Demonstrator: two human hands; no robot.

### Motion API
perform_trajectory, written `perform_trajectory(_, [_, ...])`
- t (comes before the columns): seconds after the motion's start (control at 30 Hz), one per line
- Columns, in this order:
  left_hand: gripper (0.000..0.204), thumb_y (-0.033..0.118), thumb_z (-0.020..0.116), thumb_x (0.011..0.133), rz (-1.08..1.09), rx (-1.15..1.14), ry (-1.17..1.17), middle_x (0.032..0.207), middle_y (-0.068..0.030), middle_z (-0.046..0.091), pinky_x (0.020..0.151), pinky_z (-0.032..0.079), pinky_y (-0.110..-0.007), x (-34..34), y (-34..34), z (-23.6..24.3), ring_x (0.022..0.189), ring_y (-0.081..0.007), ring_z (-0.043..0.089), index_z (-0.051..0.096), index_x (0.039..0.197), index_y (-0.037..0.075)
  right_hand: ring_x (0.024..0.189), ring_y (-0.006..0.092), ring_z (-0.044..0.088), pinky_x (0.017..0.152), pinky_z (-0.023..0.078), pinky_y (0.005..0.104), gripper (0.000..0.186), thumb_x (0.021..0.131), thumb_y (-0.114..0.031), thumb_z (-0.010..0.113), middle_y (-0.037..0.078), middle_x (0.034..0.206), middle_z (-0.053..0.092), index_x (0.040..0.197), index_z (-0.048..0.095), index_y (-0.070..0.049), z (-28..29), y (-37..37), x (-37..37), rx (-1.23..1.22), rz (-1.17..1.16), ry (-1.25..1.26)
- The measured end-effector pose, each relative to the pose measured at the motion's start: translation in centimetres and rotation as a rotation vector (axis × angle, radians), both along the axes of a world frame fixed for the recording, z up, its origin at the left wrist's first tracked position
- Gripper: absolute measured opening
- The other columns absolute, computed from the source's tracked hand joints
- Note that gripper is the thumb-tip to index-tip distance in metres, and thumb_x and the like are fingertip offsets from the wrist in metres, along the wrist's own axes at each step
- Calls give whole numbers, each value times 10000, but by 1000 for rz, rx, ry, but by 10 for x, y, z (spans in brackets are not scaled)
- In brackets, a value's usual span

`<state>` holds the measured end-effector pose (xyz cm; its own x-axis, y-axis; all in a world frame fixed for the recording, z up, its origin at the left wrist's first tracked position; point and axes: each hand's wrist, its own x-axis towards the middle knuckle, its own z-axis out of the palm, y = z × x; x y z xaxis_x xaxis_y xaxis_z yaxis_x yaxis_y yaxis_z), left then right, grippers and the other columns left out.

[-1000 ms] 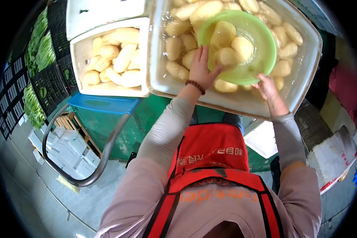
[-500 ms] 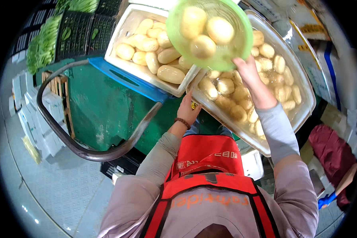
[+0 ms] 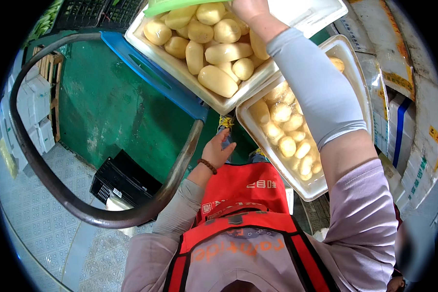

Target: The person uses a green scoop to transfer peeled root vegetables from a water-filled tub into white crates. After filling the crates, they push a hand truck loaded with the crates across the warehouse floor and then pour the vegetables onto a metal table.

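Observation:
My right hand (image 3: pixel 250 9) reaches over the white foam box (image 3: pixel 224 103) at the top and grips the rim of a light green colander (image 3: pixel 166 6). Only a strip of the colander shows, tipped at the picture's upper edge, so its inside is hidden. Under it the box is full of pale peeled potatoes (image 3: pixel 218 82). Below the box's near corner, my left hand (image 3: pixel 218 149) hangs open and holds nothing. To the right, more peeled potatoes (image 3: pixel 287 146) lie in yellowish water in a white tub (image 3: pixel 244 120), partly covered by my right forearm.
A blue cart edge (image 3: pixel 151 78) with a curved metal handle (image 3: pixel 82 211) stands on the left over a green platform (image 3: pixel 97 107). A black crate (image 3: pixel 121 175) lies near the handle. Stacked foam boxes (image 3: pixel 413 141) line the right side.
My right hand has carried the colander from above the tub up and left over the potato box, tipping it. My left hand has come away from the box corner.

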<state>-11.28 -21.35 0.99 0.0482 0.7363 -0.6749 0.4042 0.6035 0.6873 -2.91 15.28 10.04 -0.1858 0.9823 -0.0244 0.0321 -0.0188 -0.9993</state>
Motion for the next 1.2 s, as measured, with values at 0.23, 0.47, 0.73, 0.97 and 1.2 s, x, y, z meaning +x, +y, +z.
perform_trajectory(0.23, [526,266,682,800,24,-37,-4,1115,-173,624,851,490,-357,-3,5,-12,983,-291,618,525,1239,23,1160,294,493,1013,358,345,457,929,-292,547,165,1280,527,1285,498,-9,-23,26,2,105,-44,63])
perform_trajectory(0.47, [484,181,679,814,-41,-24,-49,1142,-161,620,870,487,-330,8,30,-18,1021,-237,611,522,1238,9,1191,367,492,994,394,353,604,747,-48,591,224,1284,514,1329,433,-19,-61,-42,137,321,-435,-584])
perform_trajectory(0.73, [495,172,691,813,-154,-40,-61,1148,-142,622,846,491,-319,41,48,-27,1012,-215,612,517,1248,13,1240,319,464,985,396,351,633,875,-90,564,215,1390,420,1425,267,6,-36,-302,420,101,-1001,-1196])
perform_trajectory(0.97, [504,181,683,811,-388,64,68,1144,-163,614,848,492,-338,80,59,-45,1024,-256,605,514,1259,24,1267,313,433,1029,369,365,674,809,-11,567,168,1406,412,1426,298,-56,-61,-453,534,-263,-1051,-1532])
perform_trajectory(1.2, [497,237,658,819,-636,71,167,1157,-169,601,806,495,-373,131,54,-61,1032,-293,597,523,1255,42,1188,357,495,879,498,395,686,805,-53,587,165,1428,369,1426,309,-145,-114,-487,560,-321,-988,-1544])
